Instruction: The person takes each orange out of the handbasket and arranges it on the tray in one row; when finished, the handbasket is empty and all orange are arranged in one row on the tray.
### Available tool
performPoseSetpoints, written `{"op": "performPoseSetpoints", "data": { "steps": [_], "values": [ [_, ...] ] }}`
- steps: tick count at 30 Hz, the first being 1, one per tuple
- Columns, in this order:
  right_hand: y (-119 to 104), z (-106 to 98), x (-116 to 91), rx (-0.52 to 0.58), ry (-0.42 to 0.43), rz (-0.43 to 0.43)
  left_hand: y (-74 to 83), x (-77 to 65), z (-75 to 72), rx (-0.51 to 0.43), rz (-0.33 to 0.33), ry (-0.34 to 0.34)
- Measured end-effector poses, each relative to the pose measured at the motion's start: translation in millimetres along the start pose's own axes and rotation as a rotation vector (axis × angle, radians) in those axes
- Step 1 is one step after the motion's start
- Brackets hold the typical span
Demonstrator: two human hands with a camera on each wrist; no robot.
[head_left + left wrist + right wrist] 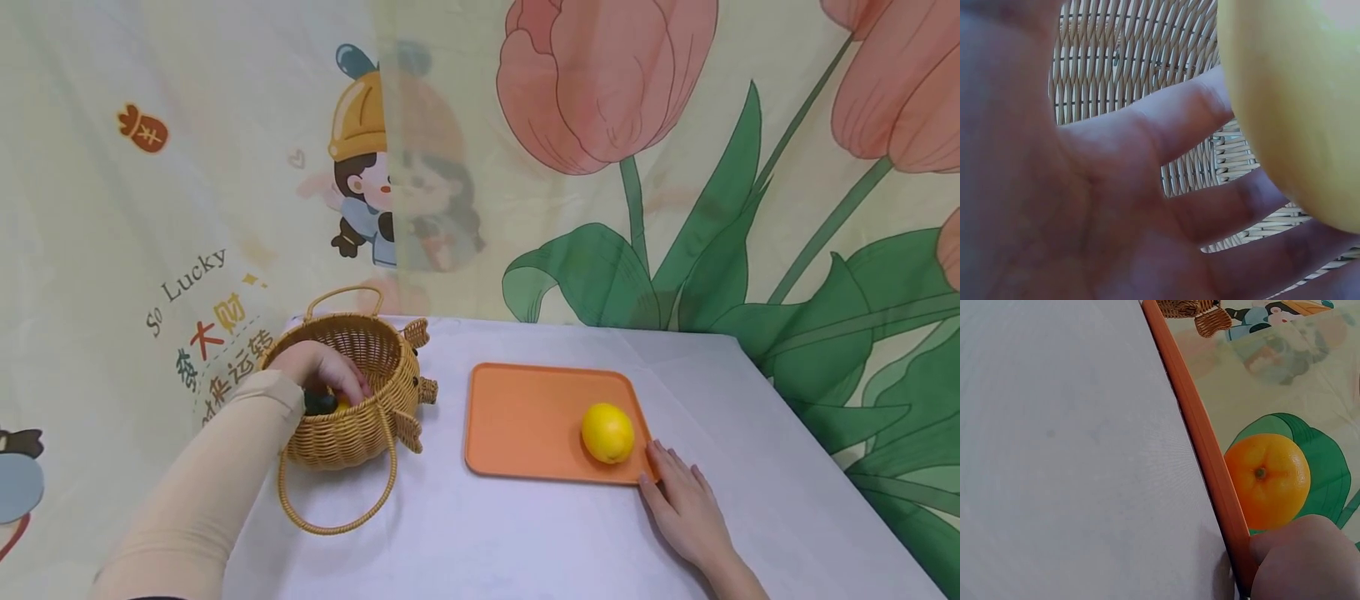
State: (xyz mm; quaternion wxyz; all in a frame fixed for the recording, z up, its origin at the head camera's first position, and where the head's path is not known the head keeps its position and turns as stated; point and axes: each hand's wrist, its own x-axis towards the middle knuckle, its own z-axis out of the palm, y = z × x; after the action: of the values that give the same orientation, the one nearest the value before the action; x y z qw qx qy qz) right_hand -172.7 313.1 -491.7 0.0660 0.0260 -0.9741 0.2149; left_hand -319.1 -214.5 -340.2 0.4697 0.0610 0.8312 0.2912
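Observation:
At the left of the table stands a woven animal-shaped basket (pixel 337 442), with my left hand (pixel 330 371) reaching inside. Its fingers bend around a smooth yellow fruit (pixel 1304 125), and their tips are hidden behind it in the left wrist view. A sliver of that fruit shows below the hand in the head view; its exact kind is unclear. My right hand (pixel 690 504) rests at the near right corner of an orange tray (pixel 525 421), its fingers extended and touching the edge. A yellow lemon (pixel 607 433) lies on the tray beside that hand.
One basket handle (pixel 341 529) hangs over the front onto the white tablecloth (pixel 510 537); the other handle (pixel 345 290) stands up at the back. A printed curtain (pixel 465 183) with tulips and cartoon figures hangs behind the table.

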Motion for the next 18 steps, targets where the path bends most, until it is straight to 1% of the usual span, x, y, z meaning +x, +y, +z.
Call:
{"op": "performPoseSetpoints", "data": {
  "steps": [7,12,14,18],
  "values": [
    [0.1,-0.6,-1.6,-0.01,0.004,-0.008,0.9,0.5,1.0,0.01,0.015,0.005],
    [-1.6,0.6,-1.9,-0.013,-0.007,0.0,0.4,-1.7,0.6,-0.014,0.019,0.06],
    [-1.8,1.1,-1.7,-0.013,-0.006,0.003,0.6,-2.6,-0.3,-0.032,0.036,0.08],
    [-0.8,1.2,-0.9,-0.019,0.009,0.003,3.4,-6.0,-2.6,-0.089,0.094,0.089]
  ]
}}
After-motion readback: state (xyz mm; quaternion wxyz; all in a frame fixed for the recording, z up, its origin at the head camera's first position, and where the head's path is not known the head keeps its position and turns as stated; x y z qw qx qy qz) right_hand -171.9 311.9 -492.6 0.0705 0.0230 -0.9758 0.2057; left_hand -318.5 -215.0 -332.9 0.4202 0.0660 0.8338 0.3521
